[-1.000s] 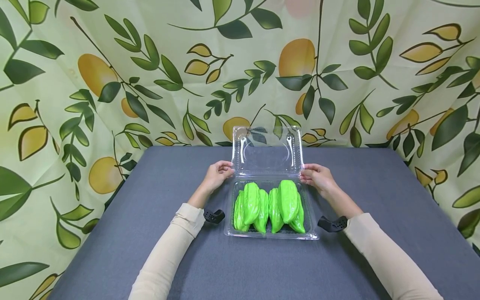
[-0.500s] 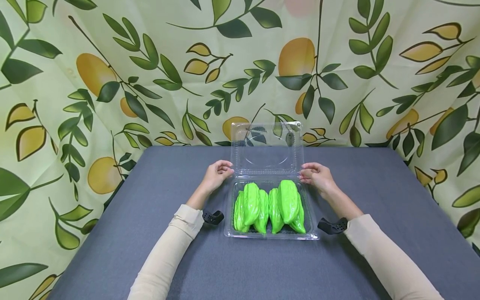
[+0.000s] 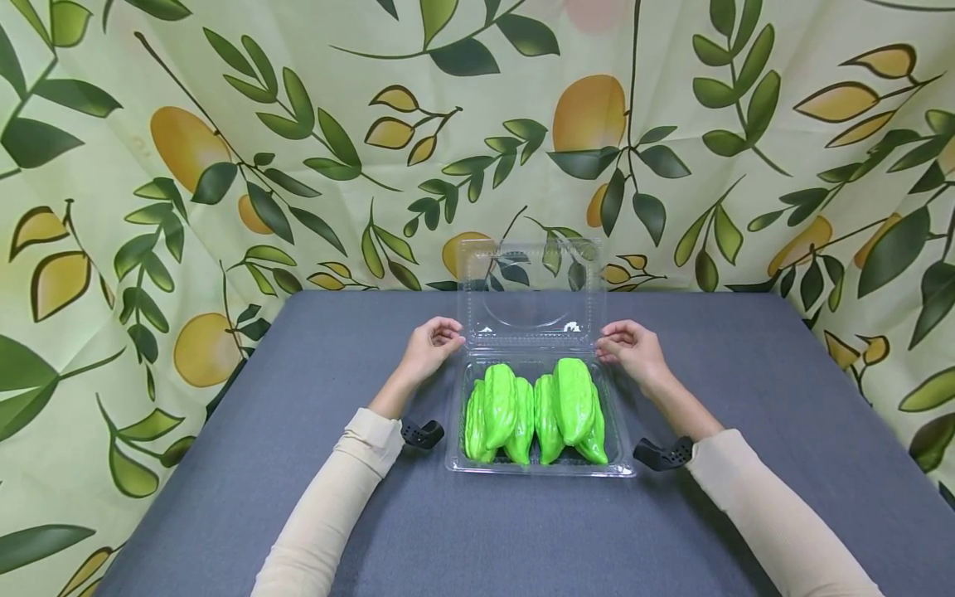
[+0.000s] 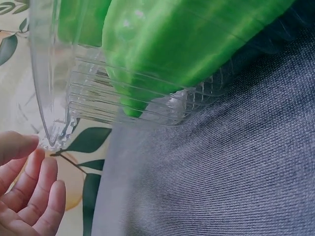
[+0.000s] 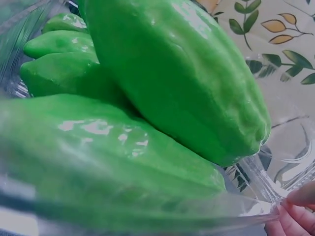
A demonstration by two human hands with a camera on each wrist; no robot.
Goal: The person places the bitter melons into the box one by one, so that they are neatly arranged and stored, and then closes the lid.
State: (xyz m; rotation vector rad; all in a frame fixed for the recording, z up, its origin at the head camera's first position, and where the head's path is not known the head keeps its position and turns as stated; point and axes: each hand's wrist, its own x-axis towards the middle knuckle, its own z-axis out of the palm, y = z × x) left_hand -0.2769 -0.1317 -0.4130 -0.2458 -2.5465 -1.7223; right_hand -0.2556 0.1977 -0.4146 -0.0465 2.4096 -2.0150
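A clear plastic clamshell container (image 3: 540,469) lies on the table in the head view. Its transparent lid (image 3: 531,290) stands raised at the back. Several glossy, bright green, ridged and pointed fruits (image 3: 500,406) lie inside in two groups; one large fruit (image 5: 182,78) fills much of the right wrist view. My left hand (image 3: 431,347) pinches the container at its back left corner, thumb against forefinger (image 4: 34,160). On the opposite side my right hand (image 3: 632,351) pinches the back right corner, with the thumb (image 5: 302,194) on the plastic edge.
The grey cloth-covered table (image 3: 358,332) stretches out around the container. Behind it and along both sides hangs a leaf-and-fruit patterned curtain (image 3: 298,50). Black wrist mounts (image 3: 424,434) sit beneath both forearms.
The lid has tilted farther back, its top edge rising slightly in the head view. Both hands stay nearly in place at the back corners. The green fruits have not moved.
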